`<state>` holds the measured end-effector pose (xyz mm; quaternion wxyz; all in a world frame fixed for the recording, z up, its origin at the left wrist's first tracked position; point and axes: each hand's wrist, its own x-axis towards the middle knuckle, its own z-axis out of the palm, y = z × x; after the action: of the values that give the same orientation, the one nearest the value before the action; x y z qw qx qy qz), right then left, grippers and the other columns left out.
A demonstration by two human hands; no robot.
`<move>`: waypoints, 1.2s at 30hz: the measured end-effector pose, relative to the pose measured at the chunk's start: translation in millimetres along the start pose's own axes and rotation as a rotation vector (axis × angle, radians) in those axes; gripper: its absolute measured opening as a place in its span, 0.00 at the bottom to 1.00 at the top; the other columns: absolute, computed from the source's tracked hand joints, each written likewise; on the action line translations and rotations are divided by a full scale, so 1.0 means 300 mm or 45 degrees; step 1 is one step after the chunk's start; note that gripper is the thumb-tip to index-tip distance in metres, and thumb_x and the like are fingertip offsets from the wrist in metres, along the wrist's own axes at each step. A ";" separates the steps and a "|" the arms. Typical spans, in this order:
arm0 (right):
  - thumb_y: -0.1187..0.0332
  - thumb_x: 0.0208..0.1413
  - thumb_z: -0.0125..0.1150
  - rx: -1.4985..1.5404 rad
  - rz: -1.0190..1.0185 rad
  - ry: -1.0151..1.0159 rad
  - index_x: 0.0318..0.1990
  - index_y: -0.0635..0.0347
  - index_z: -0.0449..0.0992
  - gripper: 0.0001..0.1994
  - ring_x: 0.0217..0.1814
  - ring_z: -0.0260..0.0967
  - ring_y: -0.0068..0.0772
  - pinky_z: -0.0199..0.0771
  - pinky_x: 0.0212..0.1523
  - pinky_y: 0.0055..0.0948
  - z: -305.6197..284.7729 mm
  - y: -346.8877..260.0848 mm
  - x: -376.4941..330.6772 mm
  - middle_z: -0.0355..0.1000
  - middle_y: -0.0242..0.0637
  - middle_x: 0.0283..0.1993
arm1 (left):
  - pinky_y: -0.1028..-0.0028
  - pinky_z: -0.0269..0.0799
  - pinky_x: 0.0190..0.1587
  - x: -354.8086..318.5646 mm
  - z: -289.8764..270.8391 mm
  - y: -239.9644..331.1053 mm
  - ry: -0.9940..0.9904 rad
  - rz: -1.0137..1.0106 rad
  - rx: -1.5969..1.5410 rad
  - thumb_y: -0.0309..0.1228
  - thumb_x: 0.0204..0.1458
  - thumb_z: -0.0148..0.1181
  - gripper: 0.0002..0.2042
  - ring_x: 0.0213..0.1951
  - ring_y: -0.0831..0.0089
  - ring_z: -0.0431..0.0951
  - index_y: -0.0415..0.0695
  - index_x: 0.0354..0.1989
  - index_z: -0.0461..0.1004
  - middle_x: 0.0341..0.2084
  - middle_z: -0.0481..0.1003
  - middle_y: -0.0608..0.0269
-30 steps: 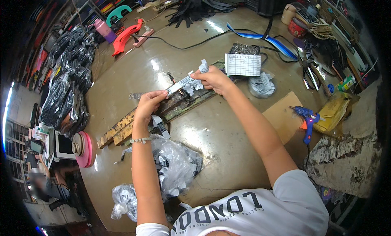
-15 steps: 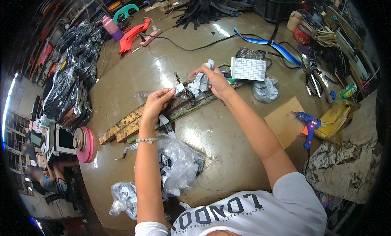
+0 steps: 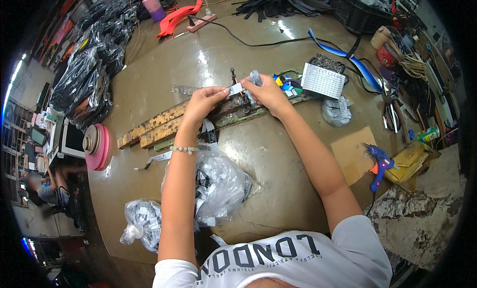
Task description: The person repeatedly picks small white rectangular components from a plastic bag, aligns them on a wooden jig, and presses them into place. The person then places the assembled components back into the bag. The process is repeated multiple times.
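Note:
My left hand (image 3: 204, 103) pinches the end of a small white label (image 3: 235, 89) between thumb and fingertips. My right hand (image 3: 270, 95) meets it from the other side, fingers closed on a bunch of pale grey-white labels (image 3: 255, 79). Its thumb is at the white label's right end. Both hands are above a worn wooden bar (image 3: 164, 120) with yellow paint, beside an upright dark metal pin (image 3: 233, 75). Part of the bunch is hidden behind the right fingers.
Clear plastic bags of labels (image 3: 221, 181) lie between my forearms. To the right are a gridded white card (image 3: 323, 80), a bagged label roll (image 3: 337, 111), cardboard (image 3: 352, 151) and a blue glue gun (image 3: 381, 166). Pink and beige rolls (image 3: 99, 148) sit at the left edge.
The right hand has come down and left toward the left hand, and the two now meet at the white label. The whole view has shifted slightly.

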<state>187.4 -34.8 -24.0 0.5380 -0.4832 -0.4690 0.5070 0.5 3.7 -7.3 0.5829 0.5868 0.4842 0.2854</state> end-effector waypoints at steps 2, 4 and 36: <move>0.63 0.52 0.59 -0.058 -0.026 -0.015 0.31 0.60 0.72 0.09 0.15 0.51 0.12 0.47 0.15 0.16 0.000 0.008 0.003 0.60 0.22 0.17 | 0.86 0.53 0.24 0.003 -0.002 -0.003 -0.008 0.001 -0.009 0.35 0.48 0.61 0.12 0.21 0.89 0.61 0.40 0.37 0.77 0.24 0.75 0.73; 0.62 0.52 0.59 -0.105 -0.062 -0.003 0.31 0.60 0.72 0.10 0.16 0.52 0.12 0.48 0.16 0.16 -0.003 0.020 0.006 0.61 0.23 0.17 | 0.86 0.53 0.24 0.006 -0.005 -0.004 -0.017 0.005 -0.021 0.35 0.48 0.62 0.12 0.21 0.89 0.62 0.40 0.37 0.77 0.24 0.76 0.73; 0.64 0.49 0.63 -0.022 0.063 0.086 0.29 0.60 0.71 0.10 0.14 0.45 0.10 0.40 0.14 0.17 -0.126 -0.038 -0.001 0.57 0.20 0.16 | 0.86 0.50 0.20 -0.027 -0.040 0.042 -0.006 0.000 0.087 0.36 0.48 0.62 0.13 0.18 0.89 0.58 0.38 0.37 0.77 0.21 0.74 0.73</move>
<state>225.9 -36.9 -16.1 0.5367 -0.5161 -0.4428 0.4995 -10.3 3.1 8.6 0.5636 0.6070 0.4923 0.2675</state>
